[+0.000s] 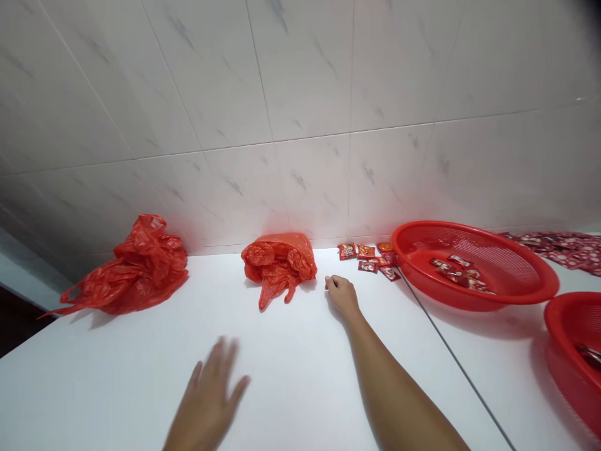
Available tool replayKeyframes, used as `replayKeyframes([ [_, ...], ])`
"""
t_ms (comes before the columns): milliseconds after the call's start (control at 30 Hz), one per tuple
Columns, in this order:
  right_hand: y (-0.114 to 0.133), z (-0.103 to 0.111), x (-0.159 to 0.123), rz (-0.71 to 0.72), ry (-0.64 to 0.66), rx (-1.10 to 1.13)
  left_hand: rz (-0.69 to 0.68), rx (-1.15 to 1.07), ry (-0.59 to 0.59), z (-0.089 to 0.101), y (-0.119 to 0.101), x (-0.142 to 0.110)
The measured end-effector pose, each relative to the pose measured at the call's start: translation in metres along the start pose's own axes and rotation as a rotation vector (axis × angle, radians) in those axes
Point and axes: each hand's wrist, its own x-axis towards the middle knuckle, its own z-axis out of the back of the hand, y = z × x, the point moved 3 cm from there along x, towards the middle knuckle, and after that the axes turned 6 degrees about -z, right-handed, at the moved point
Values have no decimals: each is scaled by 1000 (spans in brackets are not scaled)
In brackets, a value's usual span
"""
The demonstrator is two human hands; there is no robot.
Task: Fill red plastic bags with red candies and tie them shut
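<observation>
Packets (369, 258): small red foil sachets with printed fronts, lying loose on the counter between the middle bag and the first basket, some touching or overlapping.

Right hand (342, 296): low over the counter, near the packets but apart from them; fingers curled in and drawn together, tips pointing down; too small to tell whether they pinch anything.

Left hand (209, 394): blurred, at the lower edge of the view, well apart from the packets; fingers spread and released, holding nothing.

Counter (263, 376): white, running up to the wall, with a thin dark seam toward the right.

Left bag (141, 269): crumpled red plastic, lying on the counter.

Middle bag (277, 266): crumpled red plastic, slumped against the wall.

First basket (451, 224): round red plastic mesh, on the counter, with more packets (462, 274) inside.

Second basket (558, 302): same kind, cut off at the right edge, a dark item inside.

Packet heap (554, 245): red and white, spread beyond the first basket.

Wall (300, 125): pale marbled tile.
</observation>
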Motion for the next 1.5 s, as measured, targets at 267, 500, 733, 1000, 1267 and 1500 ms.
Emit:
replayKeyframes([
  [267,-2,-1,2,-6,10,-6,103,-54,-26,-53,-72,133],
  [500,12,-7,-6,127,100,-29,-35,-140,-114,-59,-91,162],
  [733,22,-28,-13,192,135,-69,-332,-335,-366,-34,-104,161],
  [1000,5,-19,3,73,17,-8,-224,-378,-519,-39,-84,173],
  [1267,5,-24,-1,35,155,249,-315,-338,-660,-36,-90,168],
  [1500,12,-27,-7,17,525,633,-528,-257,-459,-43,-107,164],
])
